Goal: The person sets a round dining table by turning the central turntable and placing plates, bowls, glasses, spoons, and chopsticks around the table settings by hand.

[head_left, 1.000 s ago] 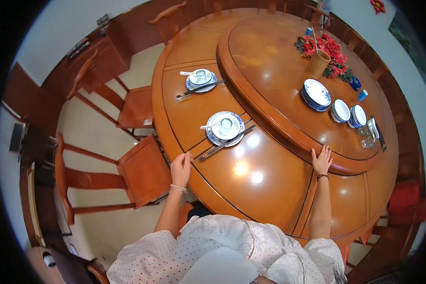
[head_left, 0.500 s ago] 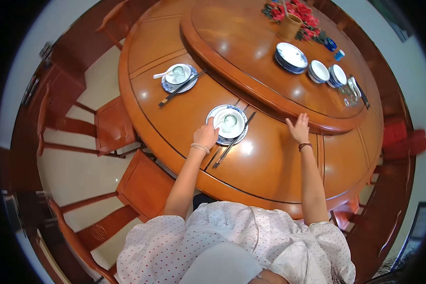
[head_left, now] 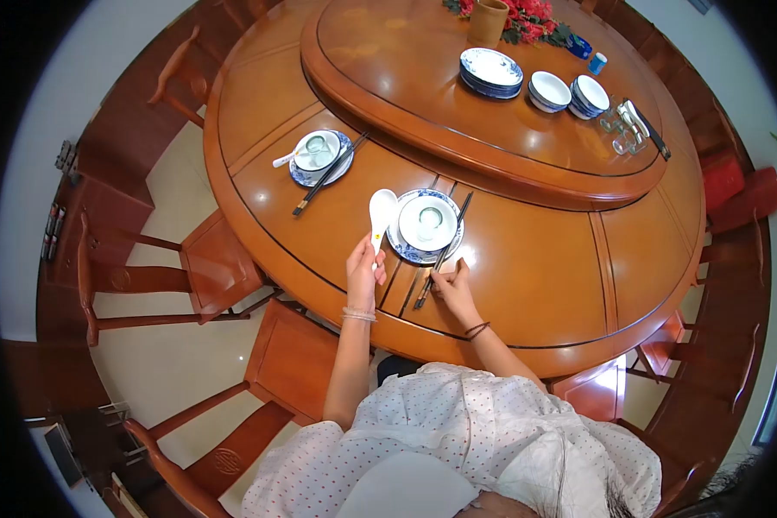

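My left hand is closed on the handle of a white spoon, lifted with its bowl up, left of the nearer place setting. My right hand has its fingers at the black chopsticks, which lie across the right side of the blue-rimmed plate; whether they are gripped is hard to tell. On that plate stands a white bowl with a small glass inside. Further left, a second setting has a plate, a bowl with a glass, a white spoon and chopsticks.
The raised round turntable bears stacked plates, bowls, glasses, a wooden holder and red flowers. Wooden chairs stand around the table.
My left hand has picked the spoon up from the nearer setting. My right hand has moved left from near the turntable edge to the chopsticks. The view has shifted.
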Demonstrator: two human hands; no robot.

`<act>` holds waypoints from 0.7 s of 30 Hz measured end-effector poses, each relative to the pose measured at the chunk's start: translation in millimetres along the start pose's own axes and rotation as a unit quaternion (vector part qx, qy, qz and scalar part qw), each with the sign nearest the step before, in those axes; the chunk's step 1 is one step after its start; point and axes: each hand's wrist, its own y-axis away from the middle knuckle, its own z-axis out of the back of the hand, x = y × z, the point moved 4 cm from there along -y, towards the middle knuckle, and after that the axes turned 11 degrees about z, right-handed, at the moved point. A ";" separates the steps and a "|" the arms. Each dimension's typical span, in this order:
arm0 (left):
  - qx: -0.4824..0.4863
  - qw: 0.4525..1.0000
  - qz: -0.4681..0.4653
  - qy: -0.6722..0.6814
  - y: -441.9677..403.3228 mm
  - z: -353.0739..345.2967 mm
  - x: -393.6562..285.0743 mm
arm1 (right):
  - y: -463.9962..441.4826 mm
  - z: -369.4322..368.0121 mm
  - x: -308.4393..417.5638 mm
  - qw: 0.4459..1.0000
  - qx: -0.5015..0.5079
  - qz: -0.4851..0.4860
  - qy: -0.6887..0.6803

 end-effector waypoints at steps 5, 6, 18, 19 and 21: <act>0.059 0.994 0.003 0.097 16.2 -1.5 1.2 | -0.9 -21.4 5.4 0.991 -0.006 0.021 0.130; 0.073 0.991 0.001 0.109 17.9 -3.0 0.3 | -2.0 -26.8 6.6 0.982 -0.045 0.089 0.162; 0.083 0.995 0.011 0.060 13.6 -29.5 10.3 | 27.4 49.8 11.4 0.990 -0.115 0.004 -0.083; 0.077 0.996 0.016 0.052 12.0 -35.7 11.6 | 32.0 65.6 15.8 0.988 -0.131 0.025 -0.072; 0.091 0.993 0.022 0.072 10.9 -53.8 13.8 | 39.7 97.5 16.7 0.979 -0.176 0.038 -0.099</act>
